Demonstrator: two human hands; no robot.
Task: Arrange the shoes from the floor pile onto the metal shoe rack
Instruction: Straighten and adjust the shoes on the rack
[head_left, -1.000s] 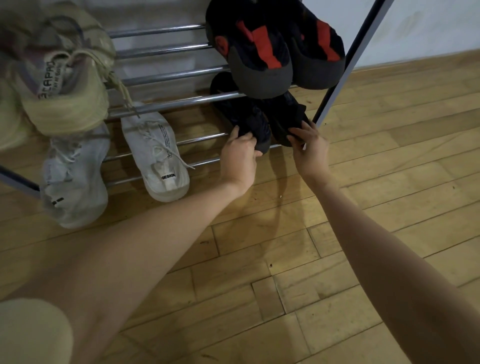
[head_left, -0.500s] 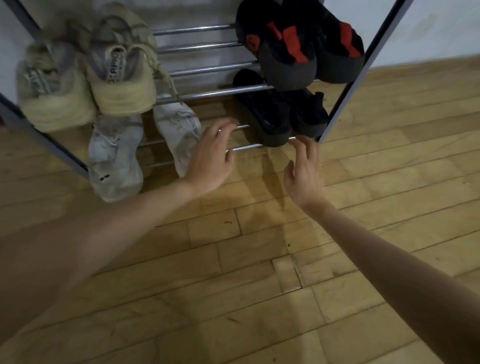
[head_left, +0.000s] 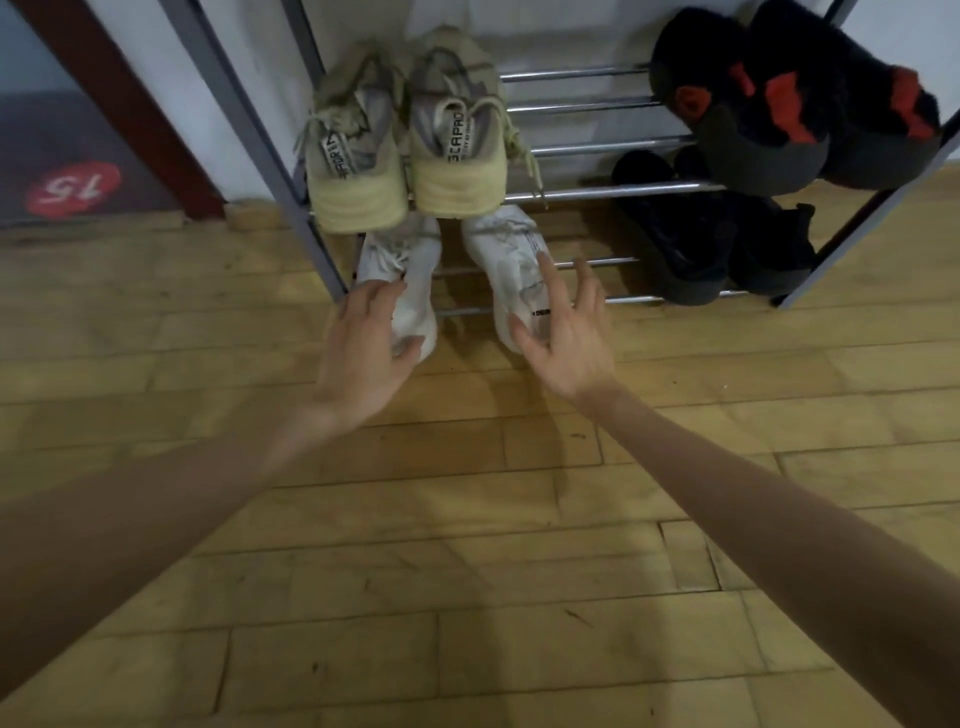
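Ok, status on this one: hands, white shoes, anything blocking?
Left hand open on left white shoe. Right hand open over right white shoe. Nothing blocking.

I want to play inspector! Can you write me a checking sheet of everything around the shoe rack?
Surface: wooden floor, bare in front of the rack.
Job's things: beige shoes on the upper rail; white shoes on the lower rail, set apart, heels sticking out over the floor; red-black shoes upper right; black shoes below them.
Clutter: nothing seen.
Hands: left hand on the left white shoe's heel, fingers open; right hand spread at the right white shoe.
Cables: nothing seen.
Surroundings: white wall, red sticker reading 15.
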